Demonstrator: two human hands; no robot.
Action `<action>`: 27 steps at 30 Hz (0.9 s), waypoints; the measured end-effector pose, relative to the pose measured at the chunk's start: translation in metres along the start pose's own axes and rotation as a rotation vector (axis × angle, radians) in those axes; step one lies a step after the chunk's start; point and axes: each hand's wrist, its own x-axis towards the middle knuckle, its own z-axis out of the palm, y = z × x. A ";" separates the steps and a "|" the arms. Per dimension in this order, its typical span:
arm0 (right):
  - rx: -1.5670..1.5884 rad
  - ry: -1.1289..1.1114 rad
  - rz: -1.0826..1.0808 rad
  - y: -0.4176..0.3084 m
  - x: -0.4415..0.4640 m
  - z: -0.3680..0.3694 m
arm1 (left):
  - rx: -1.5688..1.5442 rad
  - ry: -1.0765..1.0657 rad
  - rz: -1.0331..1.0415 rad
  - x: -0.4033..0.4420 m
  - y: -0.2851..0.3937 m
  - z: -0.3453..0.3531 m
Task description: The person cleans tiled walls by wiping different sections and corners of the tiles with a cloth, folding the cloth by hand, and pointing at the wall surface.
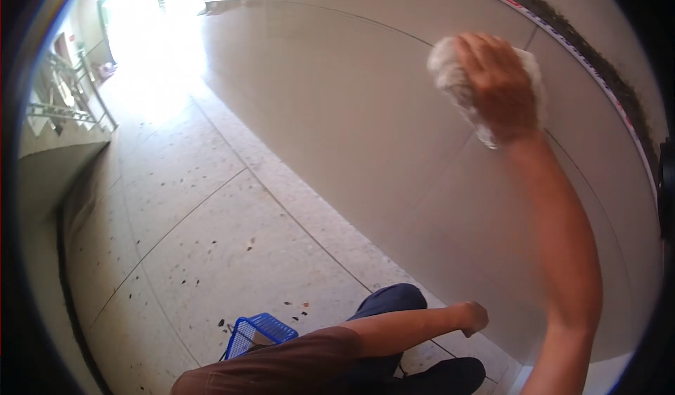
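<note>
High on the tiled wall (337, 106), my right hand (499, 89) presses a crumpled white cloth (444, 61) against the surface. Its fingers are curled over the cloth, and edges of the fabric stick out on both sides of the hand. My left hand (474, 317) is a loose fist beyond my bent knee (394, 298), low and close to the base of the wall. Nothing shows in that fist. My left forearm lies across my legs, in a brown sleeve.
A blue plastic basket (264, 328) stands on the floor beside my legs. Small dark chips are scattered over the pale floor tiles (232, 219). Stairs with a metal railing (88, 89) are at the left. A rough dark strip (598, 57) edges the wall tiles above.
</note>
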 end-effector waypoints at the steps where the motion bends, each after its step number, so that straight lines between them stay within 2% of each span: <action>1: 0.005 -0.007 -0.017 0.006 -0.009 -0.010 | 0.022 -0.023 -0.001 0.002 0.000 0.000; 4: 0.020 -0.007 -0.012 0.030 -0.052 -0.038 | 0.035 -0.008 -0.008 0.005 0.001 0.002; 9: -0.130 -0.026 -0.028 0.083 -0.140 -0.088 | 0.078 -0.062 -0.009 0.005 0.003 0.011; 13: -0.151 -0.041 0.093 0.129 -0.216 -0.130 | 0.162 -0.006 0.015 0.007 0.001 0.026; 14: 0.003 -0.048 0.185 0.137 -0.243 -0.141 | 0.191 0.033 0.047 0.010 0.001 0.035; 15: 0.154 -0.041 0.278 0.146 -0.269 -0.151 | 0.176 -0.035 0.009 0.006 0.004 0.030; 16: 0.108 -0.049 0.287 0.155 -0.296 -0.165 | 0.155 0.087 0.093 0.010 -0.009 0.059; 17: 0.062 -0.057 0.295 0.164 -0.323 -0.177 | 0.129 -0.059 0.056 0.004 -0.003 0.047; 18: 0.071 0.000 0.394 0.159 -0.322 -0.198 | 0.105 -0.066 0.122 -0.009 0.001 0.033; 19: -0.017 0.050 0.435 0.168 -0.336 -0.209 | 0.129 -0.214 0.054 -0.008 0.009 0.023; 20: -0.101 0.097 0.480 0.178 -0.351 -0.222 | 0.118 -0.230 0.065 -0.011 0.014 0.013; 23: -0.401 0.177 0.789 0.194 -0.392 -0.264 | 0.159 -0.253 0.146 -0.002 0.037 0.001; 24: -0.437 0.162 0.784 0.200 -0.410 -0.278 | 0.156 -0.266 0.149 0.003 0.042 0.002; 25: -0.234 0.489 1.018 0.204 -0.425 -0.276 | 0.158 -0.267 0.171 0.003 0.039 0.000; 27: -0.255 0.600 1.425 0.197 -0.478 -0.295 | 0.136 -0.277 0.191 0.017 0.045 0.010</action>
